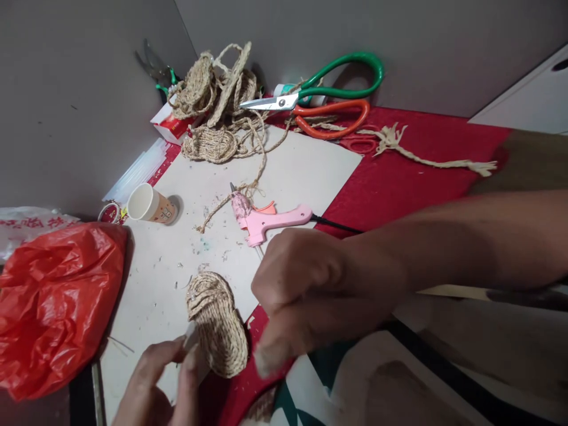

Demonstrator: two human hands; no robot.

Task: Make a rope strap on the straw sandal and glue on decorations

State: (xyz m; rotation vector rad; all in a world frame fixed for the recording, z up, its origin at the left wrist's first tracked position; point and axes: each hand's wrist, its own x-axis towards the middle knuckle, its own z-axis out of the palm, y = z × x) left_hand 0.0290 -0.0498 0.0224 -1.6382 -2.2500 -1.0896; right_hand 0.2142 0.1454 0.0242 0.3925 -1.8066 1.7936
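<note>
A small woven straw slipper (222, 331) lies sole-down near the table's front edge, with its strap end pointing away from me. Just left of it, my left hand (162, 378) pinches a small whitish piece (191, 336) between thumb and forefinger; its kind cannot be made out. My right hand (310, 290) hovers to the right of the slipper, fingers curled in and slightly blurred. Whatever it may hold is hidden. Beyond that hand rests a pink hot glue gun (266, 225), its nozzle pointing away and a braided straw cord (226, 204) beside it.
Behind are more woven straw pieces (213, 145), large scissors (319, 97) with green and orange handles, and pliers (155, 68). On the left stand a paper cup (148, 204), clear glue sticks (137, 168) and a red plastic bag (57, 302). A grey partition (288, 35) closes the back.
</note>
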